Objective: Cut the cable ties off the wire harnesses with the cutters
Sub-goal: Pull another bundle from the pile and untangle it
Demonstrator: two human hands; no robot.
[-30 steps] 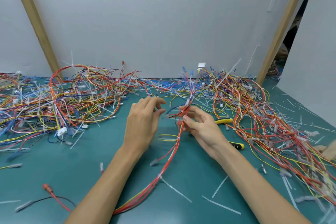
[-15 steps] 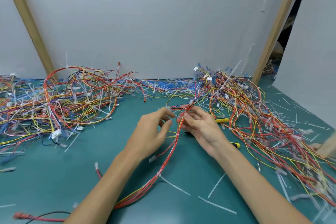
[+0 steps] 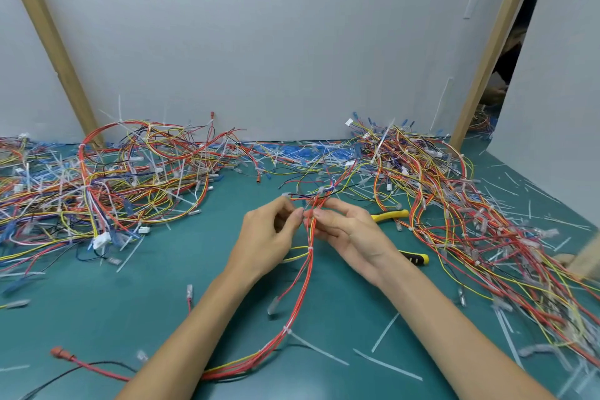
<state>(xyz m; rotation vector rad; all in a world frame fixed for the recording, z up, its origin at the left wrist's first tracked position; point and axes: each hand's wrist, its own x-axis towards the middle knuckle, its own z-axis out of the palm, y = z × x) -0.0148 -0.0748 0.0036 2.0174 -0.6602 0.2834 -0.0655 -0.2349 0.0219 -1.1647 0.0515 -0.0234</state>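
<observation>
A red, orange and yellow wire harness (image 3: pixel 300 289) runs from the table's front edge up between my hands. White cable ties (image 3: pixel 287 330) bind it in places. My left hand (image 3: pixel 269 234) pinches the bundle near its top with thumb and fingers. My right hand (image 3: pixel 350 230) holds the same bundle from the right, fingertips facing the left hand. The yellow-handled cutters (image 3: pixel 391 215) lie on the mat behind my right hand, partly hidden by it, with nothing gripping them.
A big tangle of harnesses (image 3: pixel 97 185) covers the left of the green mat (image 3: pixel 97 312), another heap (image 3: pixel 470 214) the right. Cut tie strips (image 3: pixel 386 365) litter the mat. A grey wall with wooden posts (image 3: pixel 487 52) closes the back.
My left hand has come in from the left and closed its fingers on the bundle opposite the right hand. The harness top has been drawn down toward me.
</observation>
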